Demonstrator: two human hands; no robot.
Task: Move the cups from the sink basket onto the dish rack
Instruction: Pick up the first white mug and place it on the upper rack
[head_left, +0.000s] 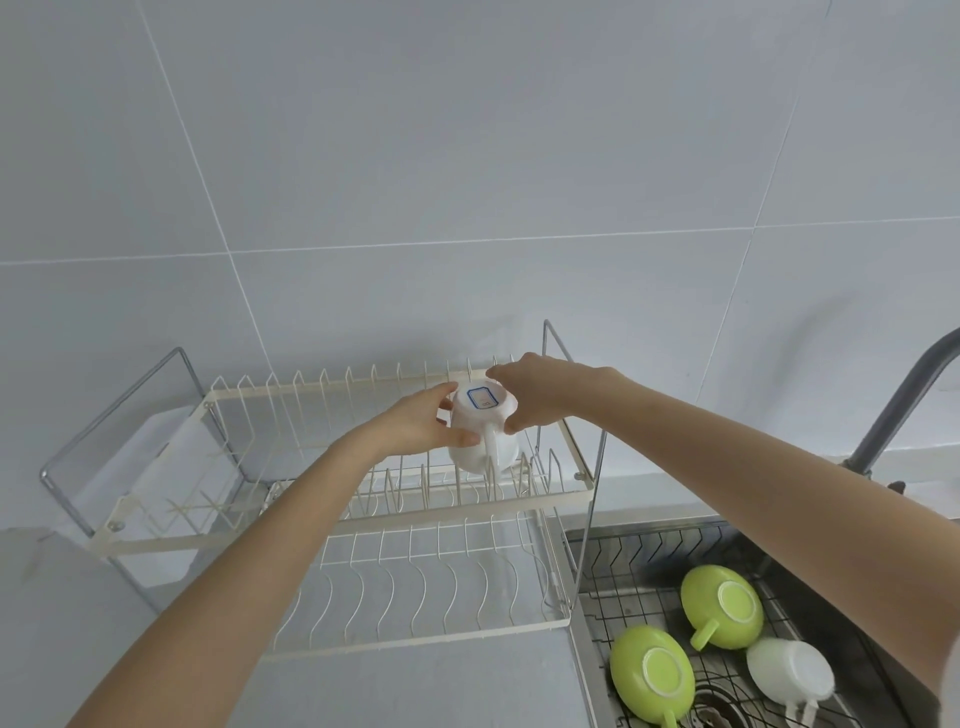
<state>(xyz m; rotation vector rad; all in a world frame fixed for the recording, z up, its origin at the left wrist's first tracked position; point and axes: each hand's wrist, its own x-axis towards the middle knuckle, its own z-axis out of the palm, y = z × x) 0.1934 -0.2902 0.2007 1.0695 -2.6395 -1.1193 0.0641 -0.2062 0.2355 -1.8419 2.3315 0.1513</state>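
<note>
A glossy white mug (480, 436) with a thick loop handle is held upside down over the upper tier of a cream-coated wire dish rack (395, 499), its flat base turned up and carrying a small label with a blue rounded-rectangle border. The rack has two tiers of thin upright prongs and wavy dividers inside a bare steel tube frame, and the mug's rim sits down among the prongs at the right end of the top tier; whether it bears on the wires cannot be told. The left hand (415, 423) curls around the mug's left side, thumb near the base and fingers wrapped on the wall just beside the handle. The right hand (540, 389) closes over the mug from the right, fingertips on the far edge of the base and thumb pressing low on the near side. At lower right a black wire sink basket (644, 566) lies in a brushed steel sink; in it rest two smooth lime-green cups (722, 605), wide and shallow, bottoms up with pale foot rings, and a white cup (789, 670) on its side. A matte grey tap (904, 400) rises behind, against large pale wall tiles.
</note>
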